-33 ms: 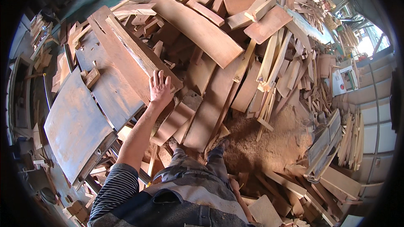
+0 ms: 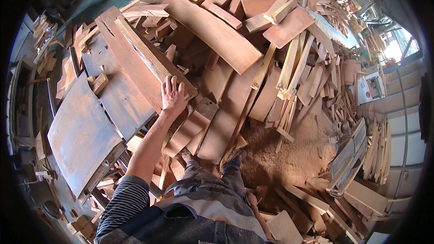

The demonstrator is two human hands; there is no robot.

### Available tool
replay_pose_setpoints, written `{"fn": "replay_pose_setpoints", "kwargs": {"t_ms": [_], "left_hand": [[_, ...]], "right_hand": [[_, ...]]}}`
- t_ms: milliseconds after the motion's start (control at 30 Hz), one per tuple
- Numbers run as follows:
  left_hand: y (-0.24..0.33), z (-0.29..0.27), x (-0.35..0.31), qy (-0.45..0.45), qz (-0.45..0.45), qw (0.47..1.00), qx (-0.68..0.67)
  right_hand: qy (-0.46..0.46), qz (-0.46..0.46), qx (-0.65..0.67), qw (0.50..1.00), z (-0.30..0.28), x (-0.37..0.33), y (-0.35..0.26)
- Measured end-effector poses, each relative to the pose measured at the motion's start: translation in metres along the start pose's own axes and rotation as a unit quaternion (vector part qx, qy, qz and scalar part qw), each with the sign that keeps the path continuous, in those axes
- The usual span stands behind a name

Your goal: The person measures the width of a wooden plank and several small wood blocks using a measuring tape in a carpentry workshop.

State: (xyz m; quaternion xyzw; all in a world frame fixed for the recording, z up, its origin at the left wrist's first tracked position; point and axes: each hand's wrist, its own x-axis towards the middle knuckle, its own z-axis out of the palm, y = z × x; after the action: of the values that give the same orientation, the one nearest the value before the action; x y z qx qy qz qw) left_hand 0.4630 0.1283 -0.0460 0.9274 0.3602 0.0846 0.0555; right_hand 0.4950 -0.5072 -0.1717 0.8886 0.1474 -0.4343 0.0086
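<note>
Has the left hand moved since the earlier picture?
No: judged against the metal table, the left hand shows no shift in any direction.

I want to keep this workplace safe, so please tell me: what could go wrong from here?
The left hand rests bare on a long, brown, rough-sided wooden beam; splinters may enter the skin. The wide, brown wooden planks overlap at odd angles and might slide. The person's feet stand near the pile, where one might be struck.
</note>
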Motion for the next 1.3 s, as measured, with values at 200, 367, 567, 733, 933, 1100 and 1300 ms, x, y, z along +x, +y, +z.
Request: {"fn": "replay_pose_setpoints", "kwargs": {"t_ms": [200, 367, 567, 733, 933, 1100, 1300], "left_hand": [[-0.004, 0.01, 0.001, 0.015, 0.0, 0.999, 0.03], [-0.005, 0.014, 0.0, 0.025, 0.003, 0.999, 0.023], [-0.003, 0.004, -0.002, 0.016, -0.004, 1.0, 0.007], [-0.003, 0.003, -0.004, 0.014, 0.006, 1.0, -0.001], [0.006, -0.015, 0.012, 0.012, -0.019, 0.999, -0.044], [0.006, -0.002, 0.061, 0.066, -0.034, 0.993, -0.094], [-0.008, 0.01, 0.068, 0.042, -0.082, 0.995, -0.044]], "right_hand": [[0.01, 0.047, 0.008, 0.999, -0.007, -0.002, -0.01], [-0.008, 0.051, 0.013, 0.999, -0.009, 0.0, -0.013], [-0.024, 0.045, -0.018, 0.999, 0.016, 0.022, 0.016], [-0.013, 0.058, 0.01, 0.998, 0.022, 0.025, 0.025], [0.035, 0.093, -0.012, 0.995, -0.021, 0.021, -0.006], [0.199, -0.065, -0.143, 0.967, -0.13, 0.091, -0.033], [0.288, -0.27, 0.091, 0.914, -0.314, 0.167, -0.24]]}}
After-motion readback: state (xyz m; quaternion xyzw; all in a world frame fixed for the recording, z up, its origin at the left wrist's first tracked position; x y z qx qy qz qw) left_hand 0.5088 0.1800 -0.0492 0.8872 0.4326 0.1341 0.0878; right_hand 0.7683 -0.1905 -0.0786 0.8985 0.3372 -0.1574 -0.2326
